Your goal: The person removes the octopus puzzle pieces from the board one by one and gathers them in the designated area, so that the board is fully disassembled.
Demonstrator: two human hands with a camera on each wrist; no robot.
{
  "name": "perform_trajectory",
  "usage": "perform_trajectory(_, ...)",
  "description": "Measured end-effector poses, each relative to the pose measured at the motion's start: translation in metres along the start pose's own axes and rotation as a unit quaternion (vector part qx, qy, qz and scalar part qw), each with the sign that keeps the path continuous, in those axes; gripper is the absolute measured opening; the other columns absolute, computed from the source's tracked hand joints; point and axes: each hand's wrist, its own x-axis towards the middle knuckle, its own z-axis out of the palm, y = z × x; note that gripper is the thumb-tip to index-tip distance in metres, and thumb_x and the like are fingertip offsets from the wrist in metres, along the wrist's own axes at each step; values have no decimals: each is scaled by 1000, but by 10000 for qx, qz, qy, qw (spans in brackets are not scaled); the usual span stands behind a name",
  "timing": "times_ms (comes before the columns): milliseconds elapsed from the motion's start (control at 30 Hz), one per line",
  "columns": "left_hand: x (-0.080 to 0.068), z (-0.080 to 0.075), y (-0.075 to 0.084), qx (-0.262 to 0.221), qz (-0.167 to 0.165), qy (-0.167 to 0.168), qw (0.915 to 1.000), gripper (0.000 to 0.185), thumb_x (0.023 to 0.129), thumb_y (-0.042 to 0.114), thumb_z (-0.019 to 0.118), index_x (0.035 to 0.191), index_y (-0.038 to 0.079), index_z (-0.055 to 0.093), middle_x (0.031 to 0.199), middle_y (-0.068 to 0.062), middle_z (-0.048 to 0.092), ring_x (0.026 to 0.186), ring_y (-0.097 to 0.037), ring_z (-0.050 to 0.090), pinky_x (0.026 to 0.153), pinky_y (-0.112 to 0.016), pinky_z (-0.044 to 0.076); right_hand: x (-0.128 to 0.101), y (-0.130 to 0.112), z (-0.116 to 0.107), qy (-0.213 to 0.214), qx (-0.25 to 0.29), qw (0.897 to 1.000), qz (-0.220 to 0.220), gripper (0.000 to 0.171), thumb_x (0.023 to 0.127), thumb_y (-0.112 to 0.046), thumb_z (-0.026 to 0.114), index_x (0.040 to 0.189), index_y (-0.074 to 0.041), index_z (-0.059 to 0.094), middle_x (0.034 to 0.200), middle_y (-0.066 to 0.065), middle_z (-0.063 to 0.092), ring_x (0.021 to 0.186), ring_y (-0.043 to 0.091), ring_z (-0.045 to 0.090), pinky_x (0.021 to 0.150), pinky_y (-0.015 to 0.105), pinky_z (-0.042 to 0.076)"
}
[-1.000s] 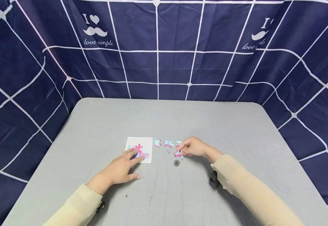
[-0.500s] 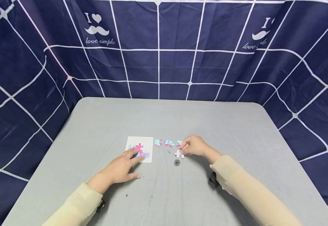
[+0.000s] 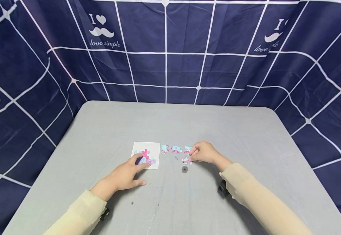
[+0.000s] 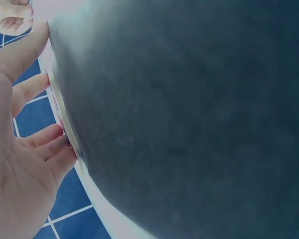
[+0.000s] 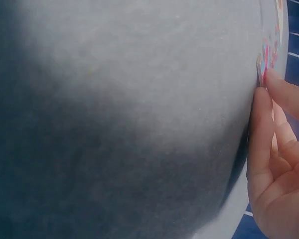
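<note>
In the head view, my left hand (image 3: 123, 174) rests with fingers spread on a white square card (image 3: 139, 145). Joined pink, blue and purple jigsaw pieces (image 3: 145, 152) lie on that card, partly hidden by the fingers. My right hand (image 3: 205, 152) pinches a pink and light-blue jigsaw piece (image 3: 186, 160) between thumb and finger, right of the card. The right wrist view shows this piece (image 5: 262, 74) edge-on at the fingertips, tilted up from the cloth. Just behind it lies another light-blue and pink piece (image 3: 187, 149), partly covered by the right hand.
Two more loose pieces lie in a row right of the card, a left one (image 3: 165, 148) and a middle one (image 3: 176, 149). A dark round spot (image 3: 185, 169) marks the grey tablecloth (image 3: 170, 124). Navy checked curtains (image 3: 185, 68) enclose the table's back and sides.
The piece at the right fingertips has changed its tilt, looking paler half a second ago and pinker again now. Both hands stay nearly in place.
</note>
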Motion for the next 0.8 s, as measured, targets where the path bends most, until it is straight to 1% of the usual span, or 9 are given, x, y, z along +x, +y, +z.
perform_trajectory(100, 0, 0, -1, -42, 19, 11, 10000, 59, 71, 47, 64, 122, 22, 49, 130, -15, 27, 109, -28, 41, 82, -36, 40, 0, 1, 0, 3, 114, 9999, 8, 15, 64, -11, 73, 75, -8, 63, 63, -1, 61, 54, 15, 57, 50, 27, 46)
perform_trajectory(233, 0, 0, -1, -12, 17, -16, 10000, 59, 71, 47, 64, 123, 22, 49, 131, -16, 27, 117, -30, 32, 87, -37, 36, 0, 3, -1, -24, 330, 9994, 48, 17, 65, -14, 74, 76, -8, 64, 64, 0, 61, 58, 14, 58, 52, 28, 48)
perform_trajectory(433, 0, 0, -1, 59, 1, -5, 10000, 59, 70, 47, 64, 123, 23, 49, 130, -17, 29, 120, -32, 26, 90, -39, 33, 1, 0, -1, -165, 789, 9967, 2, 18, 68, -17, 73, 79, -7, 63, 68, 3, 63, 64, 15, 60, 55, 30, 48)
perform_trajectory(633, -1, -3, -1, 0, 29, -18, 10000, 60, 70, 46, 65, 124, 23, 49, 130, -18, 30, 121, -33, 25, 91, -41, 32, 7, -10, 1, -461, 1388, 9892, -70, 23, 71, -16, 70, 88, -3, 62, 76, 5, 64, 71, 17, 62, 58, 32, 49)
perform_trajectory(800, -1, -3, -1, 42, 33, -79, 10000, 61, 71, 46, 64, 125, 24, 47, 131, -17, 29, 121, -32, 25, 91, -40, 31, 12, -20, 5, -659, 1774, 9819, -85, 30, 72, -14, 69, 95, 2, 60, 82, 11, 63, 75, 23, 61, 60, 35, 49)
